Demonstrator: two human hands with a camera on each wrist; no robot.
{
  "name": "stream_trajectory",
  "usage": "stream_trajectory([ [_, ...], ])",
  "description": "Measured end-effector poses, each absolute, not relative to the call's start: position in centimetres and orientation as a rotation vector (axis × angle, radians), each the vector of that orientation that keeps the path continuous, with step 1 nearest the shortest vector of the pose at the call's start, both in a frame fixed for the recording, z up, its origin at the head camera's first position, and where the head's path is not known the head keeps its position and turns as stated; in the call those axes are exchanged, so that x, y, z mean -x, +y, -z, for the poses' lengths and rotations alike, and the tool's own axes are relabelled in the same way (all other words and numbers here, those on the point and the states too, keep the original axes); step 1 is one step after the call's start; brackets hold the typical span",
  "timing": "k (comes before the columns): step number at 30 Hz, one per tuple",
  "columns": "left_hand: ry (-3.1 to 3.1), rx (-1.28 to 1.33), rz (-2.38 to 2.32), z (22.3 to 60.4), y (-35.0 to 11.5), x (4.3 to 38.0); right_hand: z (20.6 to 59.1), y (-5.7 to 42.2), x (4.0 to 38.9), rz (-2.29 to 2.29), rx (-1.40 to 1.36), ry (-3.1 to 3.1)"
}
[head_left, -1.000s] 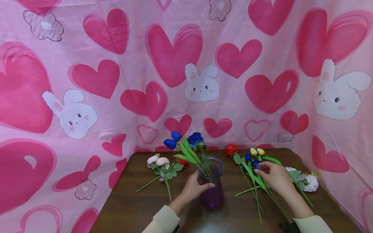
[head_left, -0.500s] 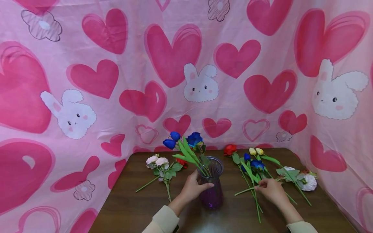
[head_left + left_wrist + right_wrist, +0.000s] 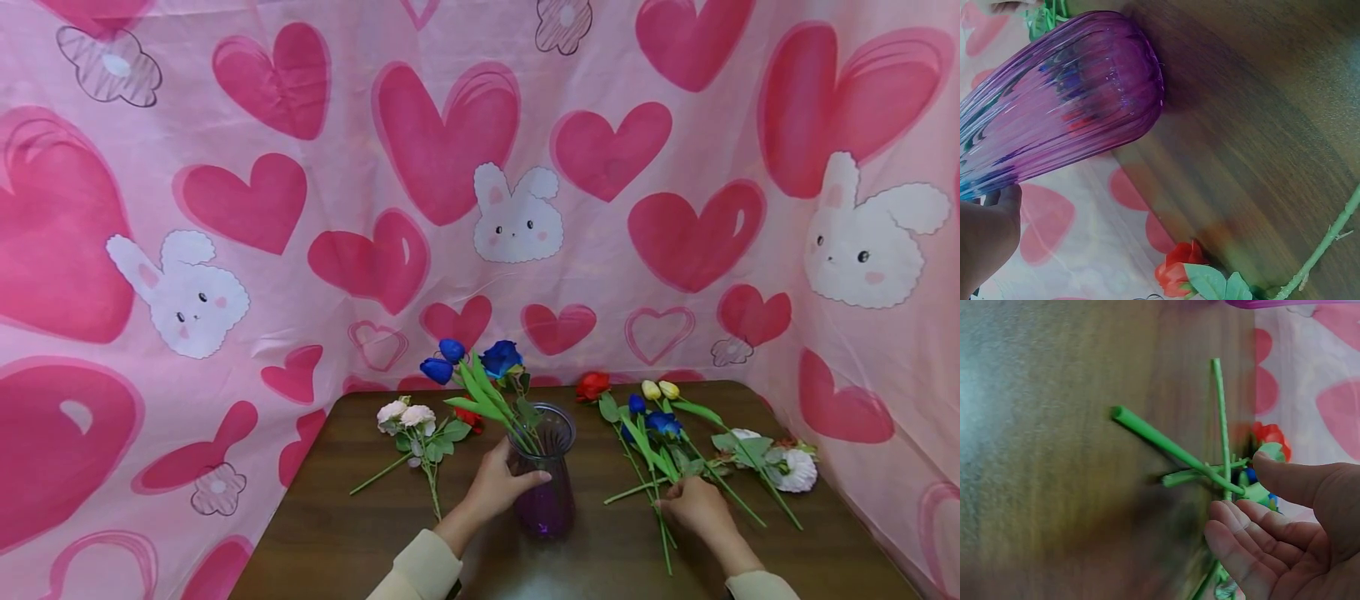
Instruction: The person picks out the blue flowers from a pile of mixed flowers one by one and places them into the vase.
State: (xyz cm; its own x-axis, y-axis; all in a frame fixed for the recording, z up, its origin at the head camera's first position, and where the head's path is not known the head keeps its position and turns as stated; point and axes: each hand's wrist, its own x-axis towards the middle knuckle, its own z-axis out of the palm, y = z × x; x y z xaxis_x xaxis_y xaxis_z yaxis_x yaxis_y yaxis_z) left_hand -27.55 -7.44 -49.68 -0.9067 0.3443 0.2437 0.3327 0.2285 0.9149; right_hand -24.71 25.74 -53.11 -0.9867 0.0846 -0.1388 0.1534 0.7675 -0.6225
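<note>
My left hand (image 3: pixel 495 486) grips the purple ribbed glass vase (image 3: pixel 546 500), thumb across its front. The vase stands on the table in the head view, holding blue tulips (image 3: pixel 442 362) and a blue rose (image 3: pixel 501 358) with long green leaves. At the right, my right hand (image 3: pixel 696 502) is low at the green stems (image 3: pixel 663 529) of a pile of artificial flowers. In the right wrist view its thumb and loosely bent fingers (image 3: pixel 1254 540) are apart, right beside a thick green stem (image 3: pixel 1172 449). Blue flowers (image 3: pixel 663 422) top the pile just beyond this hand.
Pale pink roses (image 3: pixel 416 418) lie left of the vase, with a red rose (image 3: pixel 1179 270) behind it. Around the right pile lie another red rose (image 3: pixel 592 386), yellow tulips (image 3: pixel 660 389) and a white flower (image 3: pixel 797 470). A pink heart-print cloth (image 3: pixel 360 167) hangs behind the brown table (image 3: pixel 322 533).
My right hand has come down from the blue blooms along the stems, nearer to me. The left hand keeps its grip on the vase.
</note>
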Motion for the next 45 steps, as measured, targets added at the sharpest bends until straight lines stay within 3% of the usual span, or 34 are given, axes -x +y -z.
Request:
stream_trajectory([
  [12,2.48,-0.675,-1.805,49.8,-7.4,27.8,54.7,25.8,24.7,1.069,-0.173,2.821],
  [45,2.486,-0.722,-1.814,49.8,-7.5,27.7,54.5,25.1,24.5,0.999,-0.25,2.776],
])
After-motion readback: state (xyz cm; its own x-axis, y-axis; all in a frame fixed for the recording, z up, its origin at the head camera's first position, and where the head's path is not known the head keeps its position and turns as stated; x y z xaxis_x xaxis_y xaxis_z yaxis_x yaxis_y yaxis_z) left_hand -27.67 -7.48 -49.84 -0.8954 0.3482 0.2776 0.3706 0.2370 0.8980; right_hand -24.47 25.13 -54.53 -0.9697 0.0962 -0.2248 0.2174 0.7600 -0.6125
